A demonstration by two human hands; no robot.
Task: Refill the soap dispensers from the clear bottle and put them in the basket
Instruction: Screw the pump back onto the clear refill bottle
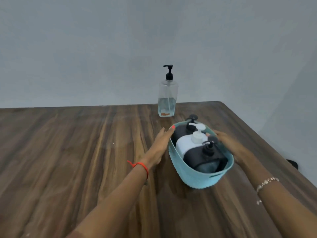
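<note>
A light blue basket (193, 176) stands on the wooden table right of centre. Three soap dispensers sit inside it: a dark one (180, 132) at the far end, a white one (186, 143) in the middle and a dark one (204, 156) nearest me. My left hand (160, 145) lies flat against the basket's left side, thumb on its rim. My right hand (229, 143) rests against the basket's right side, fingers near the pump heads. The clear bottle (167, 98) with a black pump stands upright behind the basket, about a third full.
The wooden table (77, 152) runs to a pale wall at the back. Its right edge slants down past the basket. A small dark object (293, 163) lies on the floor beyond that edge.
</note>
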